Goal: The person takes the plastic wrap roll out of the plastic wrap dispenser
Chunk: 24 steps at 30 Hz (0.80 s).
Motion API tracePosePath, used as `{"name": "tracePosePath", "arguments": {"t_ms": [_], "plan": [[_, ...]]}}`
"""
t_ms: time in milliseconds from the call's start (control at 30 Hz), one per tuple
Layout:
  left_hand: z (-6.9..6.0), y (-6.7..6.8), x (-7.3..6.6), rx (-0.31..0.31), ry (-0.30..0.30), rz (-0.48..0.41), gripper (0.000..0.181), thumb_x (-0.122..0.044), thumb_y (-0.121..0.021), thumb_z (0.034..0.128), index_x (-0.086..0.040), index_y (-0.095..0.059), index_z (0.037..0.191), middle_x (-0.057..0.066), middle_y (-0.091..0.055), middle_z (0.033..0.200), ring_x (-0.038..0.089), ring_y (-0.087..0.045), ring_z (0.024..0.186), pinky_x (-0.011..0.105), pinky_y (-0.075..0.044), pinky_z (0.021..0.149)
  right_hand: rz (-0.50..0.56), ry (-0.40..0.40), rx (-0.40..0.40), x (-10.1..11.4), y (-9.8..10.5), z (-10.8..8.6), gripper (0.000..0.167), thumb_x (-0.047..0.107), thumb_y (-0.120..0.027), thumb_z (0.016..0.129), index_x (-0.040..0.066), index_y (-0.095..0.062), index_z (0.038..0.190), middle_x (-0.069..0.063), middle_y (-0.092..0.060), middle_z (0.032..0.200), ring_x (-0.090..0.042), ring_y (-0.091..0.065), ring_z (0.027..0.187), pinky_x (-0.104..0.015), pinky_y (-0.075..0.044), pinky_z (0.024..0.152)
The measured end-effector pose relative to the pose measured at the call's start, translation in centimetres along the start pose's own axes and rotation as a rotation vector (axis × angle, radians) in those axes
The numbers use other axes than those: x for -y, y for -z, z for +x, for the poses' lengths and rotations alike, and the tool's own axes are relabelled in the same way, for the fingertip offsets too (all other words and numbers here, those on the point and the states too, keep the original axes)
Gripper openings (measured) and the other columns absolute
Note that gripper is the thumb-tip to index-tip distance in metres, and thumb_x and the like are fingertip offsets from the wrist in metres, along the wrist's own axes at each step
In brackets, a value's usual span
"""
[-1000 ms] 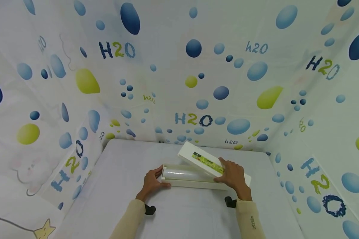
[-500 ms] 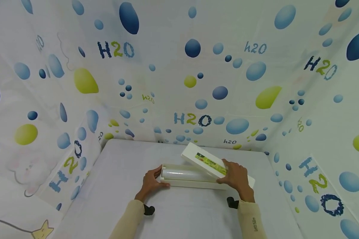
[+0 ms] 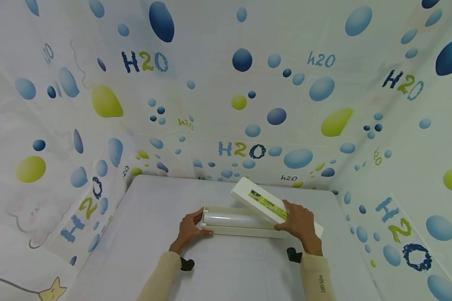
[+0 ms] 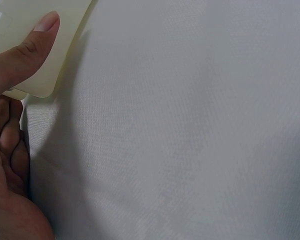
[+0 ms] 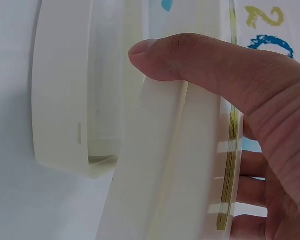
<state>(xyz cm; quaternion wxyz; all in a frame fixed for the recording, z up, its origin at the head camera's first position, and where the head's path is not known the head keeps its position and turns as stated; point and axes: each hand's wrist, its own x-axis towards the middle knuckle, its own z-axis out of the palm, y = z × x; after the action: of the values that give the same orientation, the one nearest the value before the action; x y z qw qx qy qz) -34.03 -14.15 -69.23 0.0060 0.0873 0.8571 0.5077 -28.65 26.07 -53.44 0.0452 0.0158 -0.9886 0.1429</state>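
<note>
A long cream cling film dispenser box (image 3: 245, 231) stands on the table, with a roll of clear film (image 3: 229, 218) lying inside it. My left hand (image 3: 189, 228) grips the box's left end. In the left wrist view the thumb lies along the box's front wall (image 4: 45, 70). The box's lid (image 3: 245, 190), cream with a green and yellow label, is off the base and slants above its right part. My right hand (image 3: 297, 221) holds this lid across its width, thumb on the near edge and fingers on the far one. The lid hides the roll's right end.
A white cloth covers the table (image 3: 154, 196). Behind it and at both sides hang white curtains (image 3: 211, 104) printed with blue and green drops and H2O lettering. Black wrist straps (image 3: 294, 255) sit at the sleeve cuffs.
The lid has shifted a little to the right with my right hand. My left hand and the box base stay in place, and the head view drifts very slightly.
</note>
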Motion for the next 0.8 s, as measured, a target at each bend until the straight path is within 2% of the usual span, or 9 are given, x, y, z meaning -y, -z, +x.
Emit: {"name": "tracePosePath", "arguments": {"t_ms": [167, 400, 533, 800], "plan": [[0.0, 0.0, -0.2, -0.006, -0.011, 0.007, 0.112, -0.029, -0.109, 0.0628, -0.003, -0.055, 0.158, 0.017, -0.062, 0.155, 0.042, -0.064, 0.143, 0.060, -0.051, 0.120, 0.000, -0.004, -0.015, -0.4, 0.0, -0.2, 0.096, 0.048, -0.100, 0.069, 0.006, -0.066, 0.149, -0.011, -0.078, 0.101, -0.021, -0.058, 0.073, -0.034, -0.042, 0.058], [-0.3, 0.0, -1.0, -0.012, 0.015, 0.023, 0.111, -0.027, -0.108, 0.0651, -0.002, -0.054, 0.158, 0.019, -0.062, 0.155, 0.042, -0.063, 0.143, 0.060, -0.050, 0.121, 0.014, -0.024, -0.009, -1.0, 0.0, -0.5, 0.092, 0.047, -0.099, 0.069, 0.008, -0.068, 0.146, -0.008, -0.077, 0.097, -0.020, -0.058, 0.073, -0.033, -0.041, 0.058], [-0.3, -0.1, -0.8, -0.017, -0.010, 0.023, 0.111, -0.028, -0.108, 0.0640, -0.001, -0.054, 0.158, 0.020, -0.063, 0.154, 0.045, -0.064, 0.141, 0.061, -0.051, 0.119, 0.010, -0.040, -0.006, -1.1, 0.1, -0.5, 0.092, 0.047, -0.100, 0.070, 0.008, -0.068, 0.146, -0.009, -0.077, 0.096, -0.021, -0.057, 0.073, -0.033, -0.041, 0.058], [-0.1, 0.0, -0.5, -0.012, -0.006, 0.007, 0.111, -0.027, -0.108, 0.0641, -0.001, -0.054, 0.158, 0.019, -0.062, 0.154, 0.044, -0.063, 0.142, 0.061, -0.050, 0.120, 0.020, -0.058, -0.023, -1.5, 0.1, -0.8, 0.091, 0.046, -0.101, 0.069, 0.007, -0.068, 0.145, -0.009, -0.077, 0.097, -0.022, -0.060, 0.073, -0.035, -0.043, 0.059]]}}
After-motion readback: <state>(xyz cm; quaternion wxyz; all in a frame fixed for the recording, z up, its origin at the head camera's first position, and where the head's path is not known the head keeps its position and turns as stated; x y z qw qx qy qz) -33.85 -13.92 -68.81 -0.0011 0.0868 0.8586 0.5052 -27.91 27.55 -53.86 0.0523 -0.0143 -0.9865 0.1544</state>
